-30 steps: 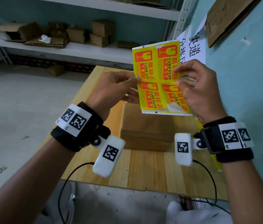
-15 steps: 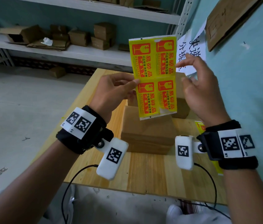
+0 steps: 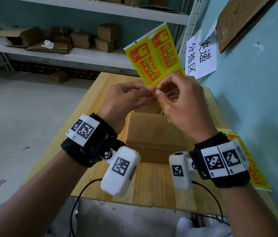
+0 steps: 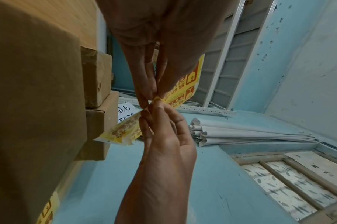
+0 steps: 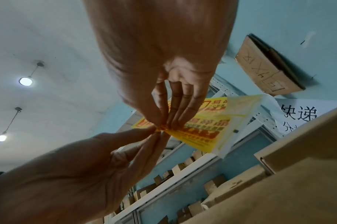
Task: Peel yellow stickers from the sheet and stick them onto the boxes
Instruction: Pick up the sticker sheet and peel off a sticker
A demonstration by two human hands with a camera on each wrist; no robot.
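Observation:
The yellow sticker sheet with red print is held up, tilted, above the table. My left hand pinches its lower left edge between thumb and fingers. My right hand pinches the same edge right beside it, so the fingertips of both hands meet. The left wrist view shows the sheet bent at that pinch, with its lower part hanging toward the boxes. Seen from the right wrist, the sheet spreads out behind the fingers. A plain brown cardboard box stands on the wooden table below my hands.
Another yellow sticker sheet lies along the table's right edge by the blue wall. More cardboard boxes are stacked behind the near box. White shelves with several small boxes run along the back. A paper sign hangs on the wall.
The sheet has tipped from upright to slanted. My right hand, which was off the sheet half a second ago, has come in and now pinches the edge beside my left hand.

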